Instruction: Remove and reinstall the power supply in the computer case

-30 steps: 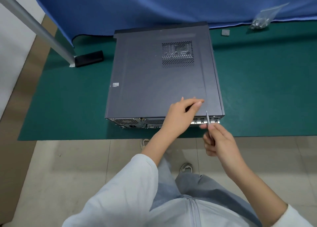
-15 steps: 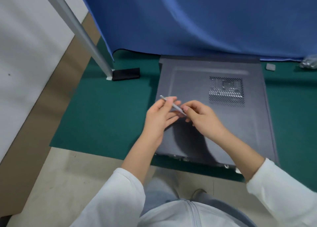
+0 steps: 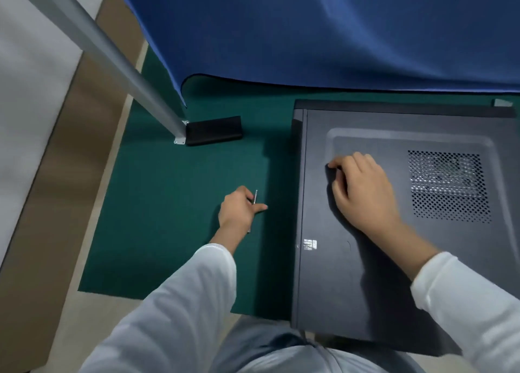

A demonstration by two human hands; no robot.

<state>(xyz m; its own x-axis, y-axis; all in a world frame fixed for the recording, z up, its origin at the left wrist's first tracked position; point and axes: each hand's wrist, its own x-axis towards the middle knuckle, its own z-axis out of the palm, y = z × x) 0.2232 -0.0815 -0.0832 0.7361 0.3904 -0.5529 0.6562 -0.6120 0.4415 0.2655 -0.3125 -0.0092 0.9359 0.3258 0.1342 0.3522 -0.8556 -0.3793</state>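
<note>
The computer case (image 3: 394, 232) lies on its side on the green mat (image 3: 168, 203), panel closed. The right hand (image 3: 363, 186) rests on that panel, fingers curled, grasping nothing. Left of the case, the left hand (image 3: 239, 210) pinches a thin metal tool (image 3: 255, 196) over the mat.

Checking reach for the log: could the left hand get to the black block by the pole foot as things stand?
Probably yes. The left hand is over bare green mat, with nothing between it and the black block, though it is holding a thin metal tool.
</note>
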